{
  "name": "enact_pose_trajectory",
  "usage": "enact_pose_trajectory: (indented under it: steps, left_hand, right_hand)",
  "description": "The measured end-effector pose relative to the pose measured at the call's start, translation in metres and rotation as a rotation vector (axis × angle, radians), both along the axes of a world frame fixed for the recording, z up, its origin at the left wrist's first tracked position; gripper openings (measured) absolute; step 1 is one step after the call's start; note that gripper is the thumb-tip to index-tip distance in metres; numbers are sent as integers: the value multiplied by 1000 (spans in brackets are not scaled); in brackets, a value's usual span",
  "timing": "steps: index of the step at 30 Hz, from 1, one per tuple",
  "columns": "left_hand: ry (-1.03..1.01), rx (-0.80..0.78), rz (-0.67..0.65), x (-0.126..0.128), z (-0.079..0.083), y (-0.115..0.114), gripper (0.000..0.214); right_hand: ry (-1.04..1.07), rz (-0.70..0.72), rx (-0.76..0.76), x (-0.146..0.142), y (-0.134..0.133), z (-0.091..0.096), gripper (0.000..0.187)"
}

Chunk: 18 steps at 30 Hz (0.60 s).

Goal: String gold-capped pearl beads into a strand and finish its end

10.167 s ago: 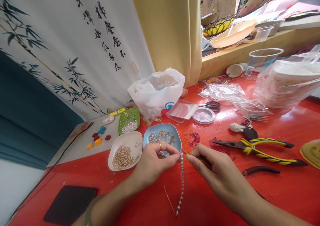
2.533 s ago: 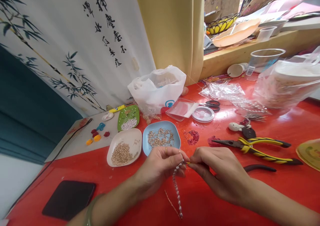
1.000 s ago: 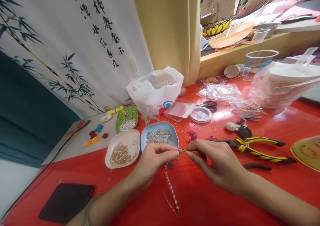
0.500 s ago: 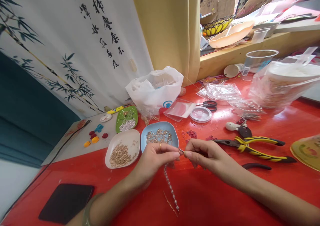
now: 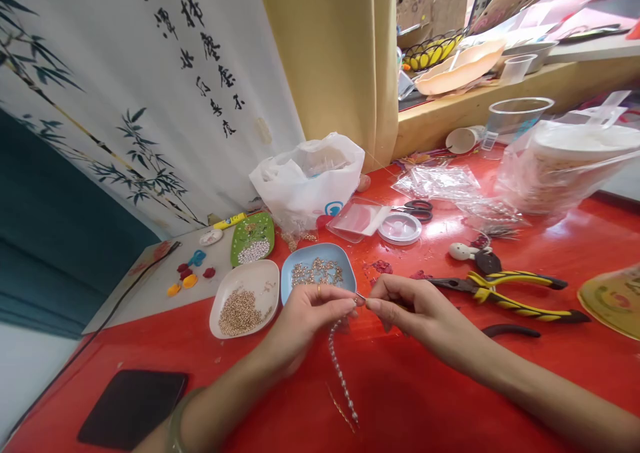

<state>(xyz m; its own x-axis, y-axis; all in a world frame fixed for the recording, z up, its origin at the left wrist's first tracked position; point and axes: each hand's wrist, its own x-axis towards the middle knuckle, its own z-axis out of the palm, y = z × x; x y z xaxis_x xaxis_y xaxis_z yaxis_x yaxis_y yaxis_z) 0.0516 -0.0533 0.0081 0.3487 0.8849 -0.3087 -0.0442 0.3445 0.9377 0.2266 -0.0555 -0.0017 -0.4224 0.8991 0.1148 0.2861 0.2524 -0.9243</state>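
Over the red table [image 5: 500, 386], my left hand [image 5: 305, 319] pinches the top of a pearl bead chain [image 5: 340, 373] that hangs down to the tabletop. My right hand [image 5: 420, 309] is closed in a pinch on a thin metal pin or tool [image 5: 361, 298], its tip meeting the chain's top end. Just beyond my fingers sits a blue dish [image 5: 300, 269] of gold findings. Left of it stand a white dish [image 5: 270, 273] of gold beads and a green dish [image 5: 253, 229] of white pearls.
Yellow-handled pliers [image 5: 505, 289] and a dark-handled tool [image 5: 510, 333] lie to the right. Scissors [image 5: 417, 208], a round thread spool [image 5: 399, 228], a white plastic bag [image 5: 310, 179], clear bags [image 5: 435, 183] and a black pad [image 5: 133, 406] are also on the table.
The beaded chain has swung slightly left and my right hand has closed in on its top end; both hands stayed near the blue dish.
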Motion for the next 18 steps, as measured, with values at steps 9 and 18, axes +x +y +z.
enact_pose_trajectory:
  steps: [9, 18]
  left_hand:
    - [-154, -159, 68, 1, -1, 1, 17]
    - [-169, -187, 62, 0, -2, 1, 16]
  right_hand:
    - [-372, -257, 853, 2, -4, -11, 12]
    - [-350, -367, 564, 1, -1, -8, 15]
